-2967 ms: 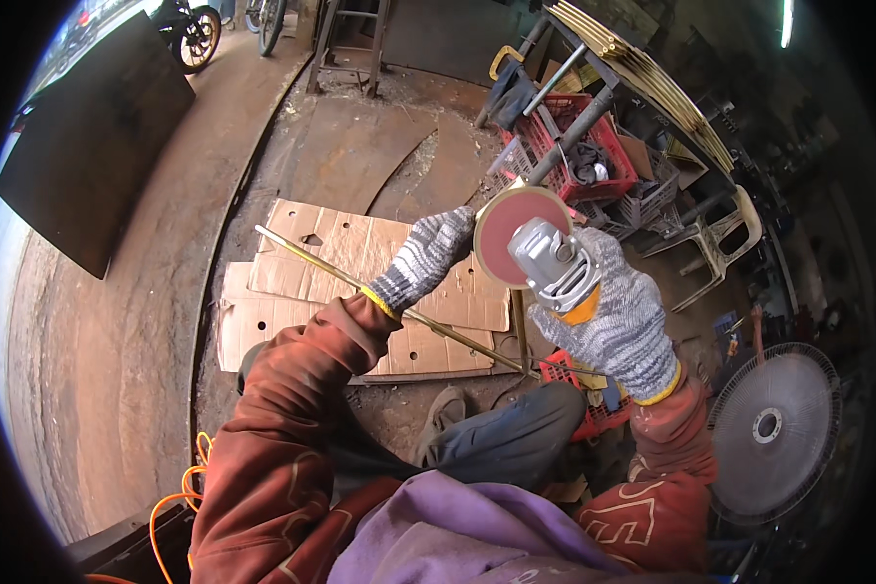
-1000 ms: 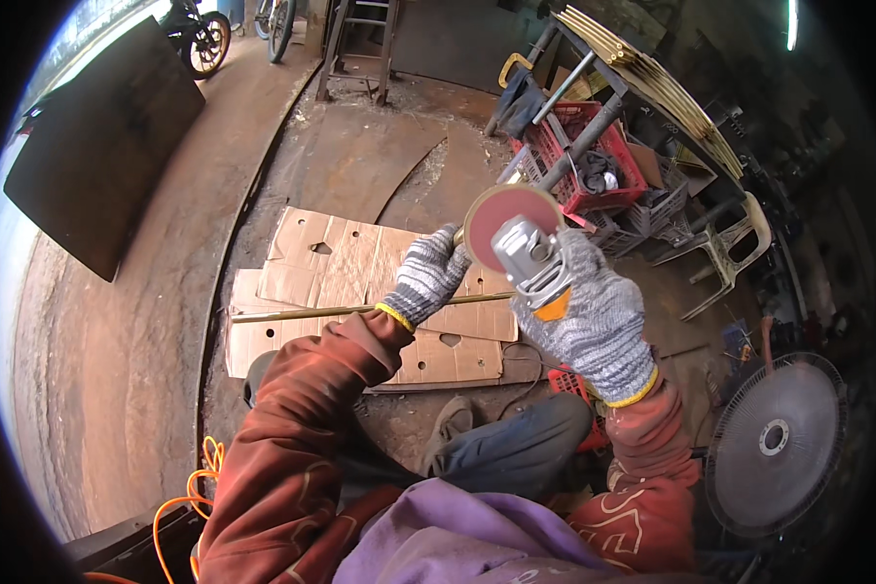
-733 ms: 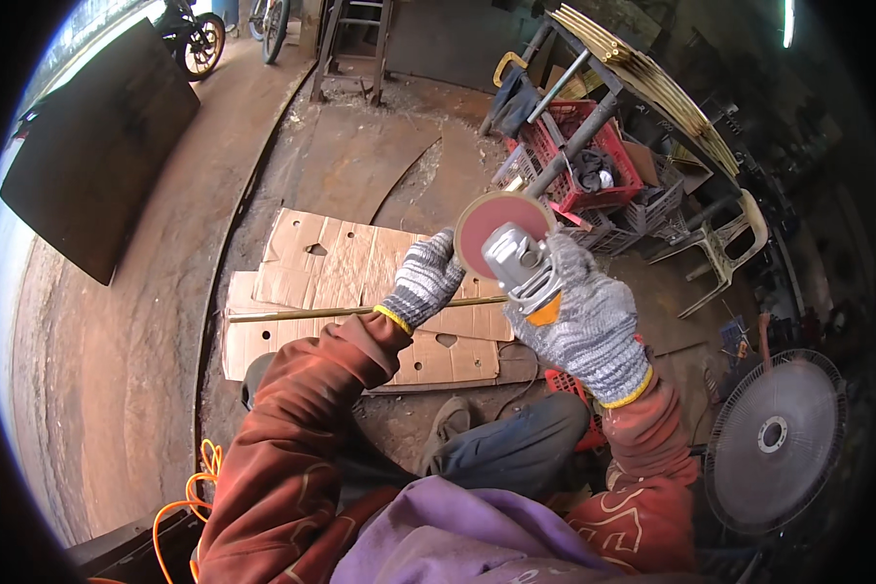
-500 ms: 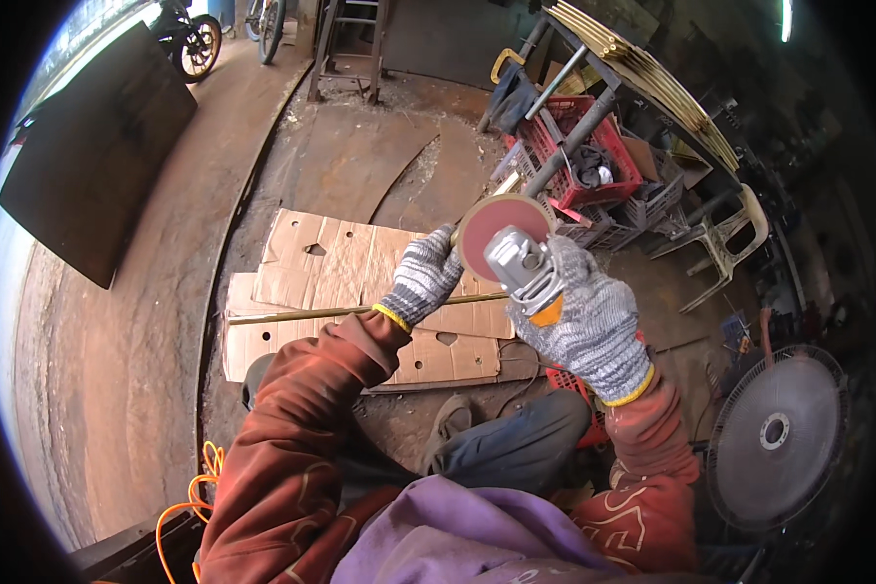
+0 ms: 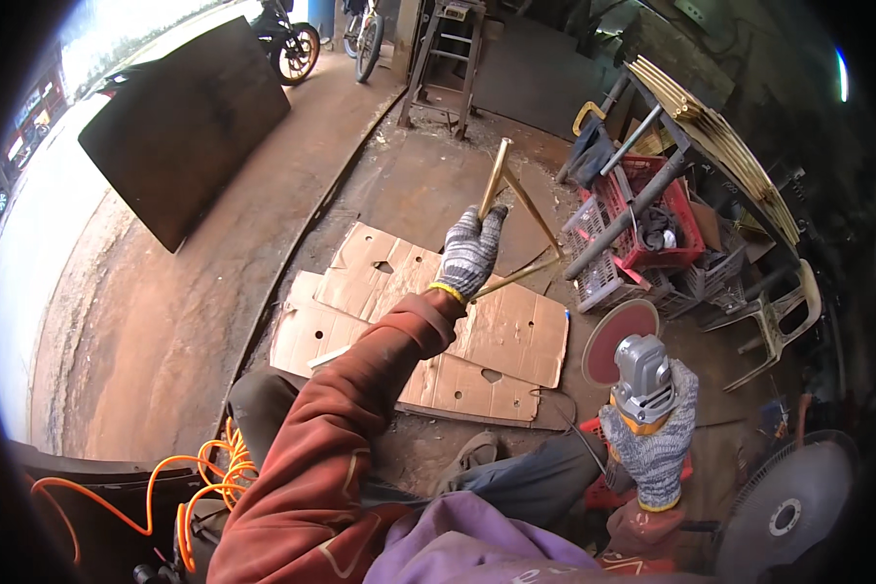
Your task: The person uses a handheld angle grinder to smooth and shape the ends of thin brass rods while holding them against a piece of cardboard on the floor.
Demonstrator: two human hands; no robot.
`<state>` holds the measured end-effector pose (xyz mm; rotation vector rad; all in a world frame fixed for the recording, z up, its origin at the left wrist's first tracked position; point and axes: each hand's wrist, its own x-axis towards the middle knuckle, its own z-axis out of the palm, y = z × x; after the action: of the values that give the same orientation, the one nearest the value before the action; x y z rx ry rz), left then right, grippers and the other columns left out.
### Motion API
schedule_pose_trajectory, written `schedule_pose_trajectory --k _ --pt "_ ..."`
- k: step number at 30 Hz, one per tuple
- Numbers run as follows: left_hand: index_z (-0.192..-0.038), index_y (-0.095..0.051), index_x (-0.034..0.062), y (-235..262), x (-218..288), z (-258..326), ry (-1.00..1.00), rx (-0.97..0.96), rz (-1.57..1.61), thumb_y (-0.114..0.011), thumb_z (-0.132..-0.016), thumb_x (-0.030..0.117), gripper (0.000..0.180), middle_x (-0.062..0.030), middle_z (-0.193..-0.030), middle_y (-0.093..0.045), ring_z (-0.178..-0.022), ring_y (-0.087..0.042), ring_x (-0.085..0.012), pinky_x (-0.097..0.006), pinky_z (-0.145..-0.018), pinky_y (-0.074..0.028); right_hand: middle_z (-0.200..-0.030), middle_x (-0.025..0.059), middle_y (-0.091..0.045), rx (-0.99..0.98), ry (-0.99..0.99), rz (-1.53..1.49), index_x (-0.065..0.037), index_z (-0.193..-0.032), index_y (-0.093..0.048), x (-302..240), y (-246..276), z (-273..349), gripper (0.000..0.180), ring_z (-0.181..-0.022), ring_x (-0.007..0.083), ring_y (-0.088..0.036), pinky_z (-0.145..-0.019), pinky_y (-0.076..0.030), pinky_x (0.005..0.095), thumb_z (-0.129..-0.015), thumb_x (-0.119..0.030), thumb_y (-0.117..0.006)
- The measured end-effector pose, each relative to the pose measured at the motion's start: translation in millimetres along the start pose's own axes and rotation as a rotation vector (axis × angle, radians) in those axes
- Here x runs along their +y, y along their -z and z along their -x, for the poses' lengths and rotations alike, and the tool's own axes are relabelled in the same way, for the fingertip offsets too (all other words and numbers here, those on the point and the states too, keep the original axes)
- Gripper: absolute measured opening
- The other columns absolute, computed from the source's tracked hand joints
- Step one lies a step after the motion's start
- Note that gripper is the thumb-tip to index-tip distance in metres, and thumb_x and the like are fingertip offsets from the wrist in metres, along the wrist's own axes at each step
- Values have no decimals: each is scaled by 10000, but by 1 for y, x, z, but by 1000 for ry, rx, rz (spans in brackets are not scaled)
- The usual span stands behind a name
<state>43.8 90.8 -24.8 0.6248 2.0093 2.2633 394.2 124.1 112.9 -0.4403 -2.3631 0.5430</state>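
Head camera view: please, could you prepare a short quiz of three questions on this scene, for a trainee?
1. Which hand holds the grinder?
2. True or false: the disc is apart from the brass-coloured tube in the left hand.
3. What lies flat on the floor? a) a blue tarp b) cardboard c) a striped carpet

Key: 1. The right hand. 2. True. 3. b.

The brown, stained floor carries overlapping flattened cardboard sheets with punched holes, near the middle. Toward its far side stand a stepladder, a motorcycle and a bicycle; to the right, a plastic chair. A metal rack bears brass-coloured tubes along its top.
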Motion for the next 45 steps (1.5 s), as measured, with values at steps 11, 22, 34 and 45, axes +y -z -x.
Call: schedule_pose_trajectory --k 11,22,34,45 --pt "-1485 -317 33 44 10 27 -132 -218 -147 -799 -902 168 769 -79 -883 -597 -698 -634 -166 -312 -506 -588 -1226 177 -639 -79 95 -166 -19 -1394 -449 0 -26 -13 858 -1111 260 -670 -969 -553 413 -702 -139 -942" --pt "-1642 -168 62 102 9 -8 -340 -321 -458 -809 -751 123 1099 -217 -1358 -535 -1189 -596 -323 -388 -1036 -518 -1264 182 -609 -166 202 -174 -5 -1419 -448 -15 -69 -45 899 -1144 276 -652 -991 -540 415 -703 -197 -956" --pt "-1576 -332 14 88 29 -19 -434 -408 -128 -751 -722 122 957 -247 -1501 -486 -1436 -457 -382 -400 -1199 -377 -1249 126 -583 -210 140 -292 -38 -1362 -490 -34 -82 -58 839 -1139 245 -610 -1004 -504 418 -663 -135 -944" --pt "-1397 -510 5 77 21 -29 -632 -371 -195 -955 -621 359 963 -221 -1295 -575 -1240 -570 -377 -431 -1097 -448 -1186 154 -665 -185 210 -164 -49 -1381 -473 -15 -109 -81 830 -1050 253 -688 -920 -564 413 -718 -196 -950"
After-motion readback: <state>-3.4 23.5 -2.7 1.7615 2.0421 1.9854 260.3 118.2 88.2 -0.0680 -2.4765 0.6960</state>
